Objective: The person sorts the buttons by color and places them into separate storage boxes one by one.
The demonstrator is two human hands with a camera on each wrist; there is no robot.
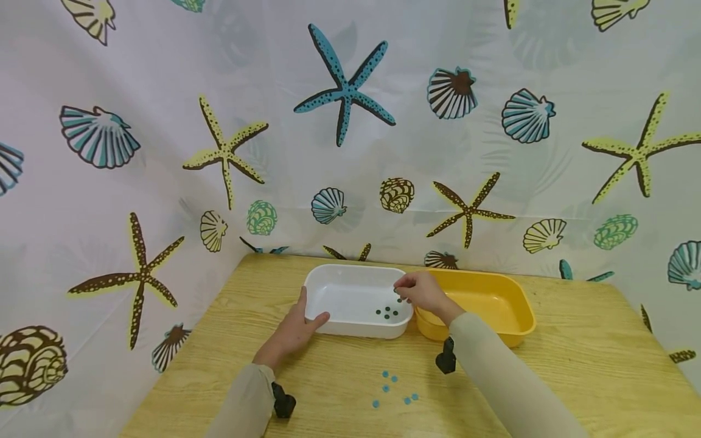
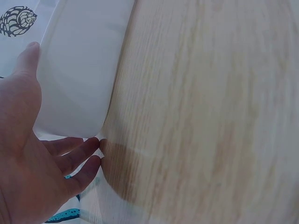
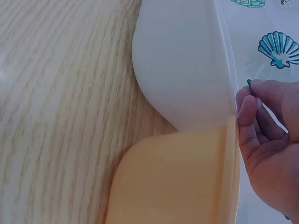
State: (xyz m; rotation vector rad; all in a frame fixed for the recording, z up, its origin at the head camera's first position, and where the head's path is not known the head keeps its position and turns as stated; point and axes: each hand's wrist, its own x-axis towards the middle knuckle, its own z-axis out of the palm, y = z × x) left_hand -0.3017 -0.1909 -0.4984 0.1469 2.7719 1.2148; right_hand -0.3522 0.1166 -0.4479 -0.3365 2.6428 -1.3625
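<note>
Right wrist view: the right hand (image 3: 268,121) pinches a small, dark green, button-like piece (image 3: 249,82) between thumb and fingertip, its edge just peeping out above the grip. The head view places that hand over the right end of a white, rounded-corner, plastic-looking tub (image 1: 356,329), where several loose dark green round pieces (image 1: 387,316) lie on the floor near the right wall. The left hand (image 1: 292,328) is spread and relaxed at the tub's left end, thumb over the near rim and fingers along the end wall, bracing rather than clutching.

The pinched piece looks very light and stiff, probably hard plastic and hardly fragile; its smallness is the likely difficulty, since a smooth edge could slip or flick from the fingertips. Opposite edges, taken with the tips of thumb and forefinger, seem the best hold. The tub looks light and fairly rigid, likely to slide if nudged, so its rim or end wall suits a steadying hand.

A yellow-orange, rounded plastic-looking tub (image 1: 517,328) stands right beside the white one. Six small light blue pieces (image 1: 386,388) lie scattered on the pale wood-grained surface (image 1: 317,377) in front, and should handle much like the green ones.
</note>
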